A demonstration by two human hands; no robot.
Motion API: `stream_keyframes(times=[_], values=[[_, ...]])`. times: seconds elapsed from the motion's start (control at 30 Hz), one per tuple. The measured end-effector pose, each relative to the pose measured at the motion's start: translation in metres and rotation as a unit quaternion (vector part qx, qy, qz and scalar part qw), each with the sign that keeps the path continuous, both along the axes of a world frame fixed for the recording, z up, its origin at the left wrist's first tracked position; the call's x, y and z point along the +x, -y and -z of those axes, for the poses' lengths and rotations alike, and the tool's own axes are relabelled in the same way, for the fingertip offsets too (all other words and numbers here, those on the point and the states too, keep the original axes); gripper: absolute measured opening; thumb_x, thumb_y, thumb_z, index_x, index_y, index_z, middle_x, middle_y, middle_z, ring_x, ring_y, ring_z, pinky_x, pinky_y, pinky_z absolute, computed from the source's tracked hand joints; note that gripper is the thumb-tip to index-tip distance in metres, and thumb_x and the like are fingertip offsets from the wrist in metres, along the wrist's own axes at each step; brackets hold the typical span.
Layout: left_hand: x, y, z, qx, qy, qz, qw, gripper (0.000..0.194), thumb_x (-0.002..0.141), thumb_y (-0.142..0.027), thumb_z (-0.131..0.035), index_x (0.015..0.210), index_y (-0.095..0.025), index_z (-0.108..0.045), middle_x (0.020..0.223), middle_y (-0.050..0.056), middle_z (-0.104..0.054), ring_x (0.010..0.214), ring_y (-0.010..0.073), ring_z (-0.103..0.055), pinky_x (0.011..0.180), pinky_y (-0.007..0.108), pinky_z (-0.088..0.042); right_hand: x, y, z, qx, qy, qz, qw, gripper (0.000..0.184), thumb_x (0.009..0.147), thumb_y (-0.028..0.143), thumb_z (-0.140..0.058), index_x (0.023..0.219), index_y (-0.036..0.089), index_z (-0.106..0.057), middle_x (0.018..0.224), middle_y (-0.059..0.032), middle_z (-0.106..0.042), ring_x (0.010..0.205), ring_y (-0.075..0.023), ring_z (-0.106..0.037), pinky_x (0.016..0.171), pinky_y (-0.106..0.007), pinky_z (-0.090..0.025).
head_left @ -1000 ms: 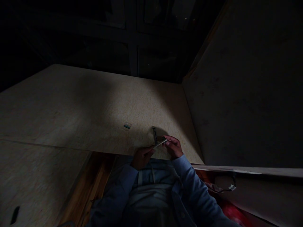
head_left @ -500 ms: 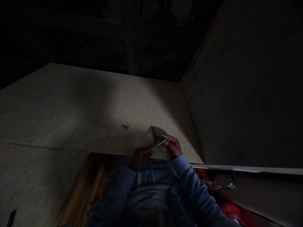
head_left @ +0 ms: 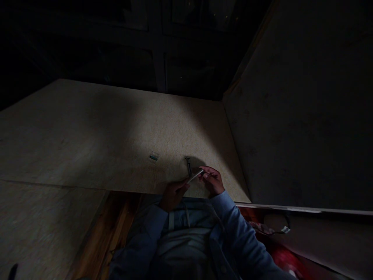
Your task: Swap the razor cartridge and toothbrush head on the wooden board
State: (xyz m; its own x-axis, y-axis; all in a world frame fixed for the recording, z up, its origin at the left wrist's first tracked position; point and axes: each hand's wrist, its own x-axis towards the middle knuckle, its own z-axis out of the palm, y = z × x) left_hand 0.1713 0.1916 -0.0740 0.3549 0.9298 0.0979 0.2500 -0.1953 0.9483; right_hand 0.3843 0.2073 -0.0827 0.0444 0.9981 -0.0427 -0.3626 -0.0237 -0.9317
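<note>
Both hands hold a thin pale strip (head_left: 195,176) just above the near edge of a light chipboard panel (head_left: 101,144). My left hand (head_left: 173,194) pinches the strip's lower end. At the upper end, my right hand (head_left: 212,180) is closed with its fingertips on the strip. A small dark metal part (head_left: 189,164) lies on the panel right behind the strip. In the dim light I cannot make out what the strip is.
A small greenish piece (head_left: 153,157) lies on the panel to the left of the hands. A tall board (head_left: 297,116) stands on the right. Wooden floor (head_left: 107,233) shows below the panel, a red object (head_left: 279,258) at lower right.
The hands have stayed in place on the strip; its upper end has shifted slightly. The view has drifted a little.
</note>
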Motion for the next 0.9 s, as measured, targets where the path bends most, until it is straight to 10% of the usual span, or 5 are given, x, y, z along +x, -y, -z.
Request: stream_keyframes(times=[0.13,0.4,0.63,0.9], values=[[-0.007,-0.002,-0.003,-0.021,0.006,0.041,0.999,0.048,0.094,-0.048,-0.054,0.12,-0.012,-0.074,0.069,0.001,-0.073,0.063,0.0181,-0.065,0.063,0.028,-0.055,0.0,0.0,0.0,-0.007,0.017,-0.005,1.0,0.041,0.065,0.04,-0.087,0.099,0.02,-0.079,0.083,-0.0056,-0.076,0.058,-0.0153,-0.061,0.056,-0.029,-0.05],[0.005,-0.003,0.002,-0.001,-0.003,-0.051,0.999,0.047,0.095,-0.047,-0.053,0.119,-0.013,-0.075,0.108,0.009,-0.078,0.094,0.0249,-0.073,0.087,0.034,-0.056,-0.001,-0.001,-0.001,-0.016,-0.02,0.001,1.0,0.043,0.059,0.04,-0.09,0.096,0.021,-0.079,0.08,-0.005,-0.075,0.061,-0.0175,-0.066,0.056,-0.029,-0.052],[-0.005,-0.003,0.006,0.006,-0.008,0.032,0.999,0.048,0.094,-0.048,-0.054,0.119,-0.013,-0.074,0.073,0.001,-0.075,0.064,0.017,-0.066,0.065,0.027,-0.055,-0.001,-0.002,-0.002,-0.011,0.009,0.007,1.0,0.044,0.06,0.042,-0.09,0.095,0.019,-0.078,0.079,-0.0053,-0.075,0.056,-0.0151,-0.062,0.055,-0.028,-0.05],[0.007,-0.002,0.001,-0.018,0.024,-0.073,0.997,0.04,0.093,-0.044,-0.056,0.113,-0.017,-0.077,0.11,0.008,-0.077,0.101,0.0265,-0.073,0.095,0.04,-0.056,0.001,-0.001,0.0,-0.012,0.008,0.005,1.0,0.045,0.062,0.045,-0.089,0.098,0.02,-0.078,0.08,-0.0063,-0.077,0.065,-0.0194,-0.068,0.058,-0.031,-0.053]])
